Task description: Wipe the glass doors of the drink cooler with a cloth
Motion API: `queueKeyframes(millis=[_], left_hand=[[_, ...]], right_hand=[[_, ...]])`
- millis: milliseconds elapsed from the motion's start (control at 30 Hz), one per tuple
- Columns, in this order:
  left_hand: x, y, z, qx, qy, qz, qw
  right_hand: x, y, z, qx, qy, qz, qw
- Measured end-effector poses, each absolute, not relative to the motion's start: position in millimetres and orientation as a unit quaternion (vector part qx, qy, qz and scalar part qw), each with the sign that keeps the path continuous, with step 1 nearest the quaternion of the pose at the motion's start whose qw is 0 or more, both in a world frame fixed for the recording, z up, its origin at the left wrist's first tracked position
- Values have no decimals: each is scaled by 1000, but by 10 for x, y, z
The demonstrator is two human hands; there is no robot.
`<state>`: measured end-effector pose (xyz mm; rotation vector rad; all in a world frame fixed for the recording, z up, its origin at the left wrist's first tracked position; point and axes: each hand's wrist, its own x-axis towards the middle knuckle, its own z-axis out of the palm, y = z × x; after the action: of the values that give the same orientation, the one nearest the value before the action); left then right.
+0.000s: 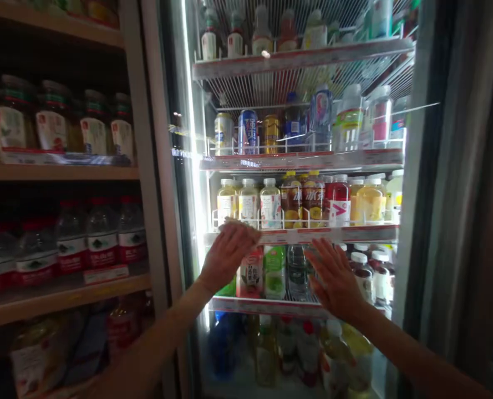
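Note:
A glass door (431,221) stands in front of a lit drinks fridge, with reflections across its pane. My left hand (229,252) is raised against the glass, its fingers over what looks like a pale, folded cloth (252,233); most of the cloth is hidden under the hand. To the right, my right hand (335,277) is held up to the pane with its fingers stretched out and nothing in it. Behind the hands, seen through the glass, are a red-labelled bottle (251,274) and a green bottle (274,271) on a wire shelf.
More shelves inside hold cans (247,132), tea bottles (291,199) and other drinks. On the left, an open wooden shelf unit (59,173) carries bottled drinks (11,122) and red-capped water bottles (100,233). A metal frame post (163,166) separates it from the fridge.

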<state>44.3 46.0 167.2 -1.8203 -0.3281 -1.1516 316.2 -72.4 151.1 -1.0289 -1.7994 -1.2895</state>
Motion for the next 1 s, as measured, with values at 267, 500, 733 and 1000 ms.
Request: queueKeyframes(millis=[267,500,733,1000], left_hand=[[321,451,910,-849,65,-276,446],[-78,549,1138,-796,-158,-390,435],[-12,533,873,-798,-146,-414,413],[124,498,924,-801,-102,-410,424]], right_hand=[[3072,-653,1354,-375,-721,-498,301],[3192,-673,1386,-415,-692,-478,347],[3003,-650,1097,-369,-748,-462,302],[2897,-589,1131,-368,-738,-464,322]])
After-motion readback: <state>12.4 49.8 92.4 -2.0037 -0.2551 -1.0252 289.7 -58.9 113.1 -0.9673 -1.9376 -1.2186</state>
